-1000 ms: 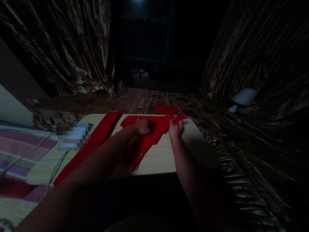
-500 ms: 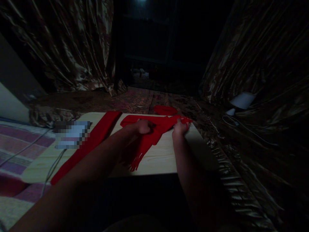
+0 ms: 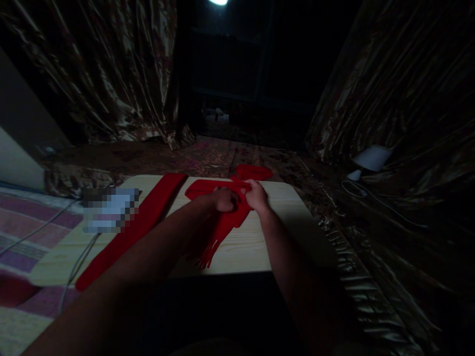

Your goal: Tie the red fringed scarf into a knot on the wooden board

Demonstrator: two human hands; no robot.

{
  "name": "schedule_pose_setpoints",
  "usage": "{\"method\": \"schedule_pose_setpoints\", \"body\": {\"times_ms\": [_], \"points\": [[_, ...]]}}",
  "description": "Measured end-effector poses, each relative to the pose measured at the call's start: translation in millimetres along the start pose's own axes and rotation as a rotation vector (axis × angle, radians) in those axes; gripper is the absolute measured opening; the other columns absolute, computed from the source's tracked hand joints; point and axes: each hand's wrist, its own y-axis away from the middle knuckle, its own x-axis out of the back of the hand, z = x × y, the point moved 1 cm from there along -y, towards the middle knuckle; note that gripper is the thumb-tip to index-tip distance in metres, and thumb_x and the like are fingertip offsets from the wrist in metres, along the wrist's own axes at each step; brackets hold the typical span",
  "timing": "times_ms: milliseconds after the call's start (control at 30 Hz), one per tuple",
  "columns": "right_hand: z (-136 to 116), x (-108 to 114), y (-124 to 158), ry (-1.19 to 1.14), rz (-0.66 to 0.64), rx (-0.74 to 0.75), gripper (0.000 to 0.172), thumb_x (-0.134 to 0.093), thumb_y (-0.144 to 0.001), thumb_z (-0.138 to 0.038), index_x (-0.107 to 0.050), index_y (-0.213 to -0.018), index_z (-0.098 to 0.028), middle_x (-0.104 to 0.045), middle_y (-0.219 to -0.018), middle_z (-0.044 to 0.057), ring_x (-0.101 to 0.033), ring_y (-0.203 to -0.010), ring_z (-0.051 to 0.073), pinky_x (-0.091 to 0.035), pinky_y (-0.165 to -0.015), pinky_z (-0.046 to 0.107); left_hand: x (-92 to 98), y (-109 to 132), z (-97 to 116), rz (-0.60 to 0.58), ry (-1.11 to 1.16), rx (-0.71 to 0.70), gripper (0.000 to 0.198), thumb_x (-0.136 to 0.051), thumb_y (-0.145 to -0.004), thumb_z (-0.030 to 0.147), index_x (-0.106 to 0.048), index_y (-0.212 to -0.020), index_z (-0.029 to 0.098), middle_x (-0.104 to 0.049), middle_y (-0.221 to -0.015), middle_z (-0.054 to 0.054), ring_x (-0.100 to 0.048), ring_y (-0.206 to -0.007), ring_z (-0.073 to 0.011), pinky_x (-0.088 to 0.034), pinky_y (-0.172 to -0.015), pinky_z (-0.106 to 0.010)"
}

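Observation:
A red fringed scarf [image 3: 222, 225] lies folded on a pale wooden board [image 3: 256, 247]. My left hand [image 3: 223, 199] is closed in a fist on the scarf's folded middle. My right hand [image 3: 255, 195] is closed too, pinching a scarf end right beside the left hand. A fringed tail hangs toward the board's near edge. A second long red scarf strip [image 3: 137, 228] runs diagonally across the board's left part. Another red piece [image 3: 253, 172] lies just past the board's far edge.
A blurred-out flat object [image 3: 107, 209] with a cable sits at the board's left corner. A striped cloth [image 3: 25, 232] lies to the left. Shiny patterned curtains hang on both sides. A white lamp-like object [image 3: 371, 158] with a cord rests at the right.
My right hand has pulled the scarf end from the board's right side leftward to meet my left hand. The left hand stayed in place.

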Motion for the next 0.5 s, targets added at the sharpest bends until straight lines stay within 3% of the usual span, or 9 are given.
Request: {"method": "schedule_pose_setpoints", "body": {"times_ms": [133, 333, 500], "points": [[22.9, -14.9, 5.1, -0.083, -0.016, -0.172, 0.029, -0.064, -0.065, -0.010, -0.066, -0.091, -0.024, -0.071, -0.080, -0.004, -0.067, -0.075, 0.015, -0.053, -0.070, 0.026, 3.1, -0.6, 5.5, -0.011, -0.054, -0.023, 0.031, -0.058, -0.074, 0.036, -0.073, -0.098, 0.026, -0.073, -0.108, -0.009, -0.057, -0.116, -0.0325, -0.040, -0.100, -0.047], [26.7, -13.3, 9.2, 0.024, -0.046, -0.093, 0.025, -0.066, -0.070, -0.018, -0.068, -0.094, -0.025, -0.070, -0.078, -0.004, -0.065, -0.072, 0.016, -0.053, -0.070, 0.027, 6.9, -5.7, 4.1, -0.054, -0.032, -0.043, 0.019, -0.058, -0.071, 0.031, -0.071, -0.083, 0.023, -0.073, -0.090, -0.006, -0.065, -0.094, -0.0275, -0.047, -0.083, -0.037], [24.4, -15.3, 9.6, 0.035, -0.042, -0.084, 0.025, -0.063, -0.069, -0.015, -0.069, -0.092, -0.025, -0.070, -0.078, -0.004, -0.064, -0.071, 0.015, -0.053, -0.070, 0.026, 9.9, -4.2, -2.7, -0.061, 0.144, -0.053, 0.016, -0.058, -0.066, 0.026, -0.069, -0.077, 0.021, -0.068, -0.073, -0.002, -0.061, -0.071, -0.0209, -0.044, -0.064, -0.029]]}}
